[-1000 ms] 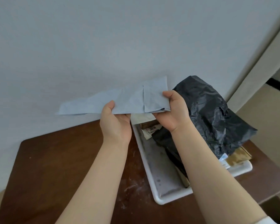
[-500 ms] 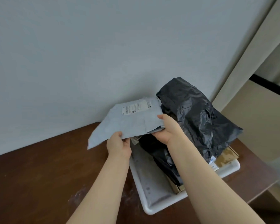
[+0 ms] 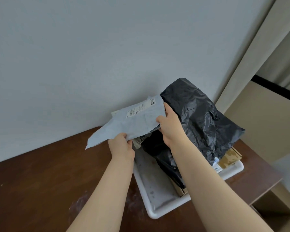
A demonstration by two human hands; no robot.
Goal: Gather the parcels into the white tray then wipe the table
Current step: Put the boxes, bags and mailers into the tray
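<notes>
One wide-angle camera, worn on the head, looks forward and down from close over the near side of the surface (image 3: 40,185) toward the far wall (image 3: 90,47).

On my feed, a plain pale grey painted wall (image 3: 74,64) fills the upper left and centre. Along its right edge slants a tall beige upright strip (image 3: 251,52); I cannot tell whether it is curtain or door frame. Beyond it stands a flat beige panel (image 3: 258,114), topped by 1 thin black bar (image 3: 274,86).

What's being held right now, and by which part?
Both grip the grey parcel: left hand at its lower edge, right hand at its right edge.
</notes>
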